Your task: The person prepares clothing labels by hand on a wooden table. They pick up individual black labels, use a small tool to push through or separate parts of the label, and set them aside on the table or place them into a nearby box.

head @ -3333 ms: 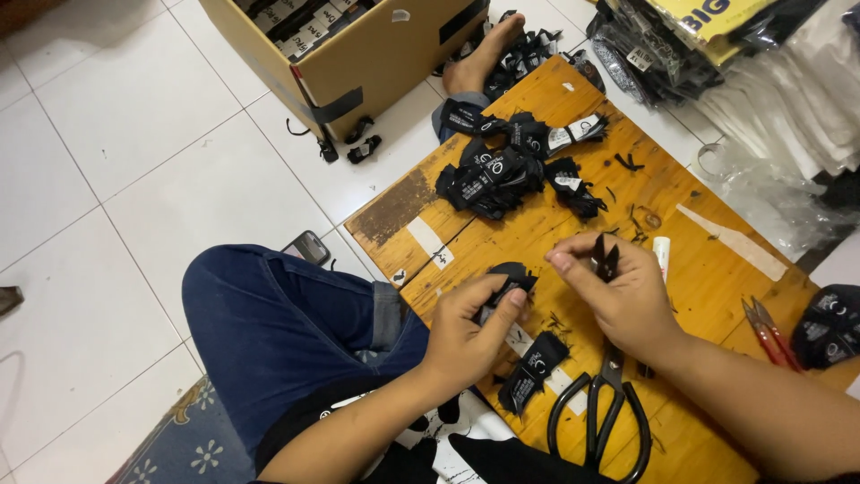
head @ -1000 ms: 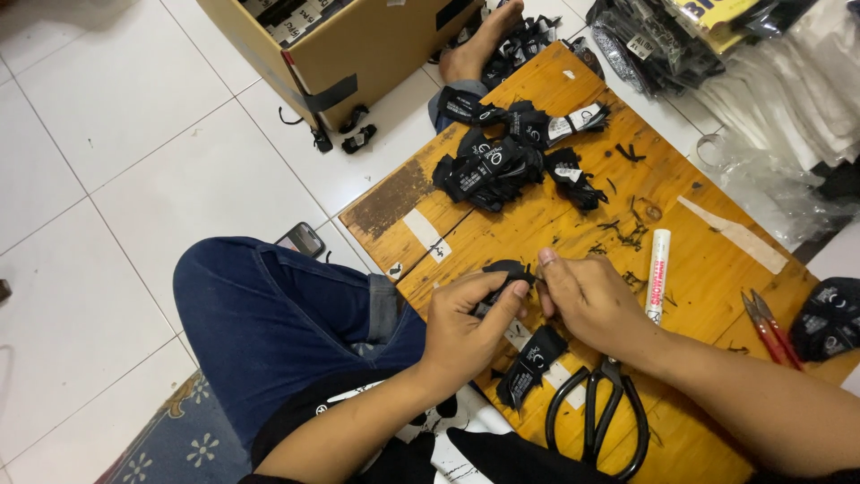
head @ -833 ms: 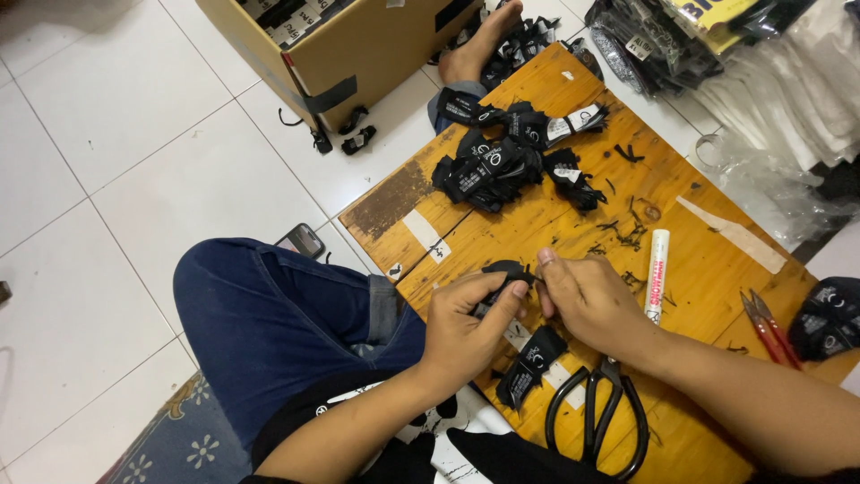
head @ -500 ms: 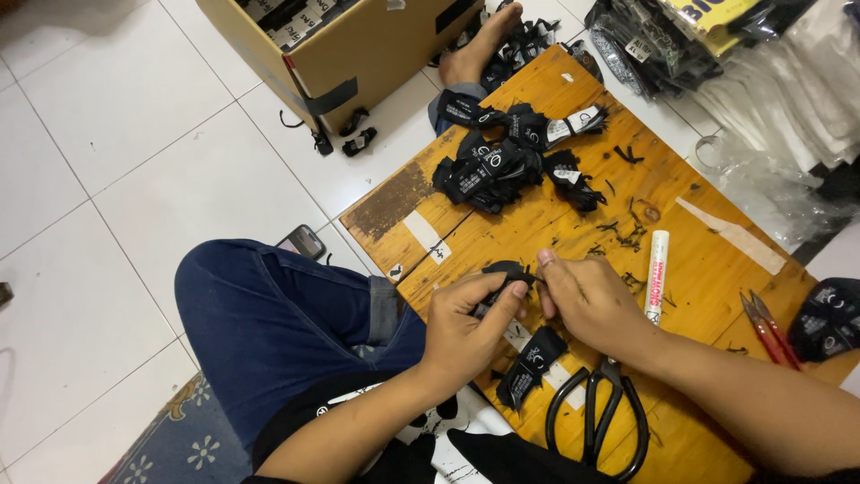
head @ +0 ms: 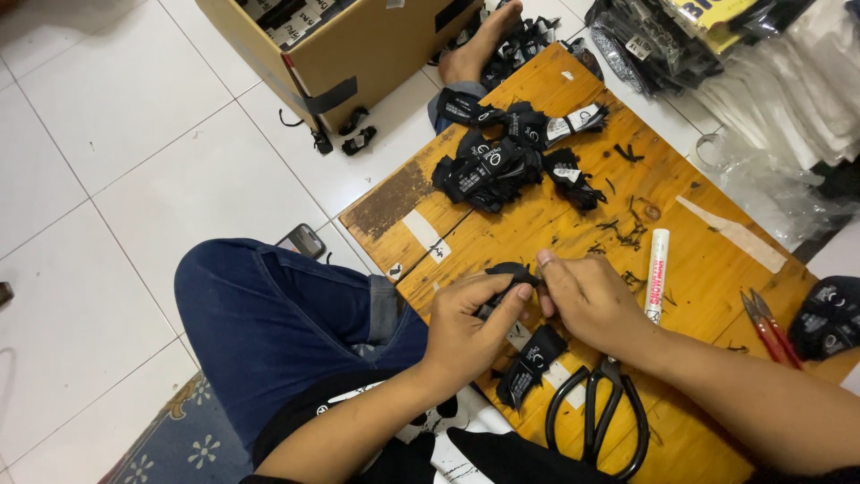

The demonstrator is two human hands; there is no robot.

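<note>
My left hand (head: 466, 323) and my right hand (head: 587, 300) meet over a wooden board (head: 699, 260) and together pinch a small black fabric label (head: 511, 272). The label's folded top shows between my thumbs and fingertips; the rest is hidden by my hands. Just below my hands lie two more black labels (head: 530, 361) on the board. A pile of black labels (head: 502, 161) with white print sits at the board's far end.
Black scissors (head: 598, 417) lie by my right wrist. A white marker (head: 657, 273) and red snips (head: 767, 327) lie to the right. A cardboard box (head: 349, 45), a phone (head: 302, 240) on white tiles, another person's bare foot (head: 479, 45) and plastic bags (head: 788, 81) surround the board.
My right hand has come down from the marker side to meet the left hand on the label. Over the last second both hands stay nearly still.
</note>
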